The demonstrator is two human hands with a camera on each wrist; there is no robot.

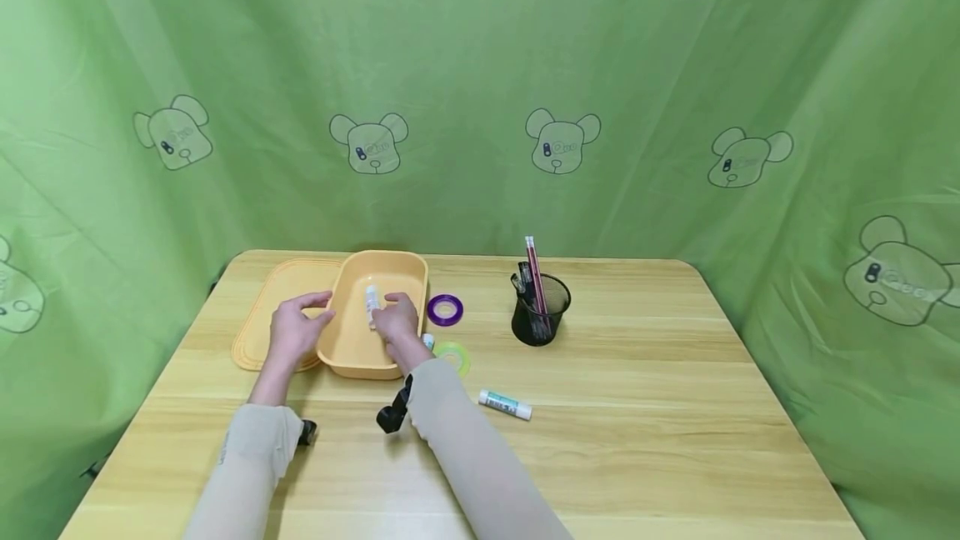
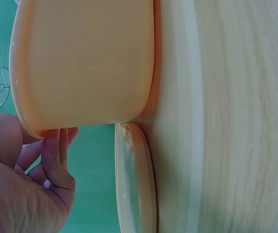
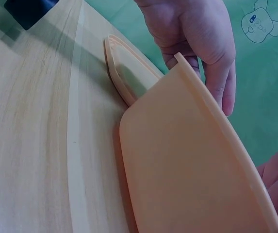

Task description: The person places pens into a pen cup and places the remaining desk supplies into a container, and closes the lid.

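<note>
An orange plastic box [image 1: 378, 371] stands uncovered on the table. My left hand [image 1: 294, 330] is at its left side and holds the rim with thumb and fingertips; the left wrist view shows fingers against the outer wall [image 2: 85, 63]. Inside the box is a white glue stick [image 1: 372, 298]. My right hand [image 1: 397, 321] reaches over the box's right wall and pinches the stick's lower part. In the right wrist view the box wall [image 3: 182, 145] hides that grip. The orange lid [image 1: 258, 327] lies flat at the left, partly under the left hand.
Right of the box lie a purple tape roll [image 1: 445, 310], a yellow-green tape roll [image 1: 462, 357] and a partly hidden glue stick [image 1: 428, 341]. Another glue stick [image 1: 506, 405] lies nearer. A black mesh pen cup [image 1: 540, 327] holds pencils and pens. Green curtain [image 1: 480, 40] hangs behind.
</note>
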